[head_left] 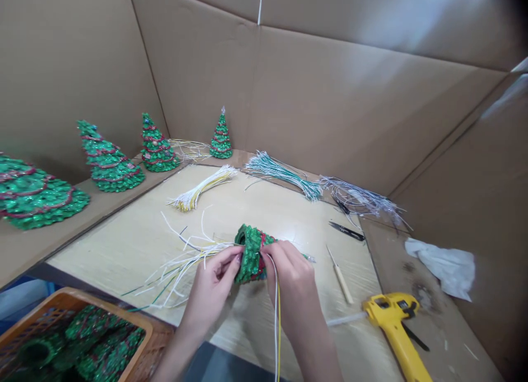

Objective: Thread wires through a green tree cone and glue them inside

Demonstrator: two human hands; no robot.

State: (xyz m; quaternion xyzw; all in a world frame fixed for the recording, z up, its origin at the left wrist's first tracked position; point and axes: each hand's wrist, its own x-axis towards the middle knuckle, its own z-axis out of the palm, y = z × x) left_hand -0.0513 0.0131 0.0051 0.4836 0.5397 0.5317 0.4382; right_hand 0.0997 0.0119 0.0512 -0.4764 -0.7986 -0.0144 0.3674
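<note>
Head view: left hand [212,286] pinching white wires [185,266] against green tree cone [251,255], cone lying sideways above near edge of pale board [124,244]. Right hand [291,275] clenched round cone's right end, 2 wires [277,327] dangling. Cone looks light, stiff, crusty; body seems best hold.

Your L hand [211,286] & R hand [289,277] grip a green glitter Xmas tree [250,255] mid-table [124,244], white & yellow wires [277,332] trailing from it. Yellow glue gun [391,316] & wood-handled awl [340,280] sit nr table's R edge.
</note>
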